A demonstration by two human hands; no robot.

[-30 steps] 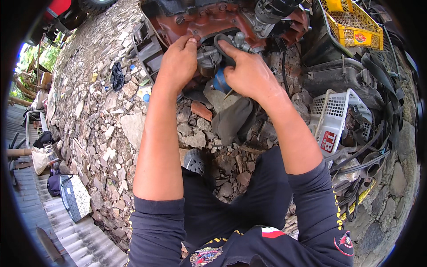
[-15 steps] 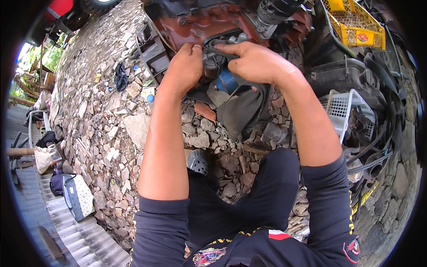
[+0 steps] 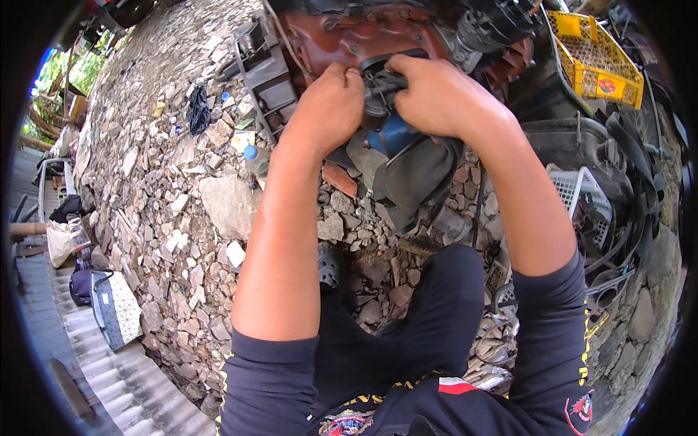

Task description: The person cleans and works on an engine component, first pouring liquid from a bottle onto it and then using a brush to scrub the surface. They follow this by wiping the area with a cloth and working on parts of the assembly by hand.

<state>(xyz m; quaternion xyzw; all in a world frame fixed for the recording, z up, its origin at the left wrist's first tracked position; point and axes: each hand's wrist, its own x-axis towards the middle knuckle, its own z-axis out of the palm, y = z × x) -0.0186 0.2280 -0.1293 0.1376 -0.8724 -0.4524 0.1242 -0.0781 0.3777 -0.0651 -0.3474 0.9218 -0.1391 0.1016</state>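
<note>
Both hands are at a reddish-brown engine block [image 3: 327, 36] at the top of the view. My left hand [image 3: 329, 105] is closed against the left side of a dark metal engine part [image 3: 376, 98], its fingertips partly hidden behind it. From the other side my right hand [image 3: 440, 98] grips the same part, with the index finger curled over its top and the rest of the fingers out of sight. Just below the part is a blue cylinder [image 3: 392, 136], possibly an oil filter. A dark grey cloth [image 3: 418, 178] hangs or lies beneath that.
Broken stones [image 3: 174, 211] cover the ground. A black ribbed metal piece [image 3: 270, 80] stands left of the engine. To the right are a yellow crate [image 3: 603, 83], a white basket [image 3: 592, 200] and black hoses [image 3: 636, 156]. A plastic bottle [image 3: 254, 158] lies near my left forearm.
The view has shifted, so the engine and my hands appear farther right. My right index finger, stretched out across the part before, is now curled around it.
</note>
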